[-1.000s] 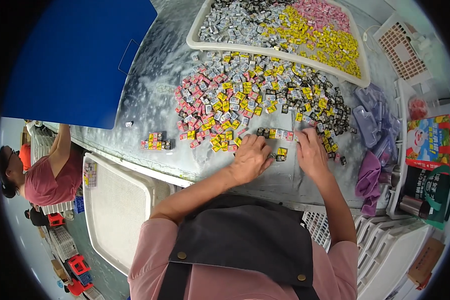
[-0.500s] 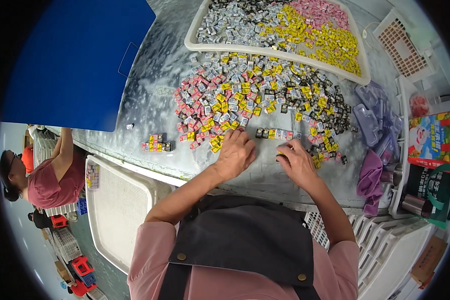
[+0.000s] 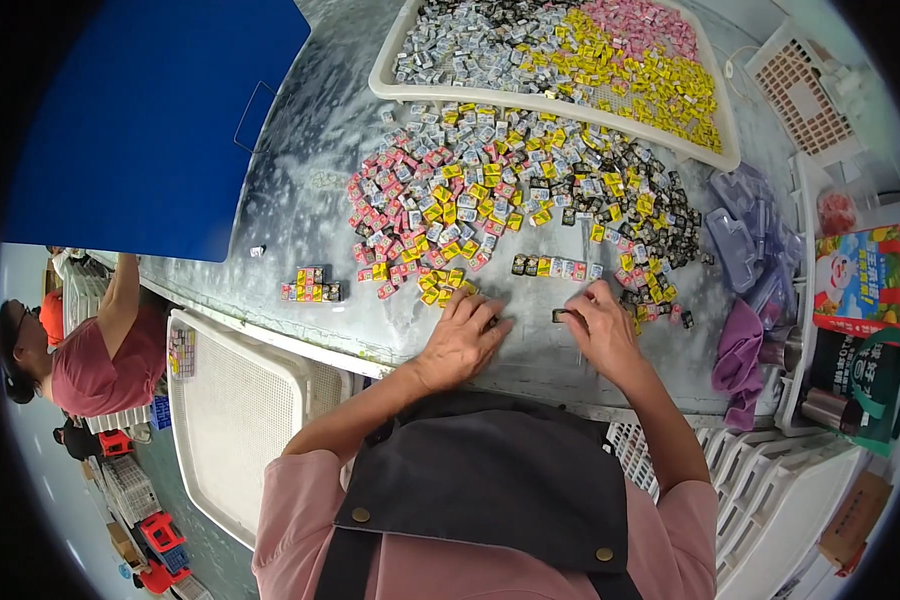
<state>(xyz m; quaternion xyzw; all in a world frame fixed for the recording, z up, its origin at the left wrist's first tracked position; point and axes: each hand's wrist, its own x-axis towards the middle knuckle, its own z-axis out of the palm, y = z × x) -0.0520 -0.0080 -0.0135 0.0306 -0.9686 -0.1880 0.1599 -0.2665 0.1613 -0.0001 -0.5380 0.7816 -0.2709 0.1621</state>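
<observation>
My left hand (image 3: pixel 460 342) rests low over the table, fingers curled, with a small dark piece showing by its thumb and fingertips; how firmly it is held is partly hidden. Between the thumb and fingers of my right hand (image 3: pixel 604 328) is a small black block (image 3: pixel 558 315), close to the tabletop. Beyond both hands lies a short straight row of small printed blocks (image 3: pixel 555 267), black, yellow and whitish. A neat cluster of similar blocks (image 3: pixel 312 286) sits to the left. A loose pile of pink, yellow, white and black blocks (image 3: pixel 470 195) spreads ahead of my hands.
A white tray (image 3: pixel 550 103) full of colour-sorted blocks stands behind the pile. A large blue panel (image 3: pixel 150 130) covers the far left. Purple cloth (image 3: pixel 738 360) and clear plastic trays (image 3: pixel 745 230) lie right. Another person (image 3: pixel 110 360) works at left beside white crates (image 3: pixel 230 420).
My left hand has drawn back slightly toward me and left, uncovering yellow blocks at the pile's edge. My right hand's fingers now show the black block; the row stays put.
</observation>
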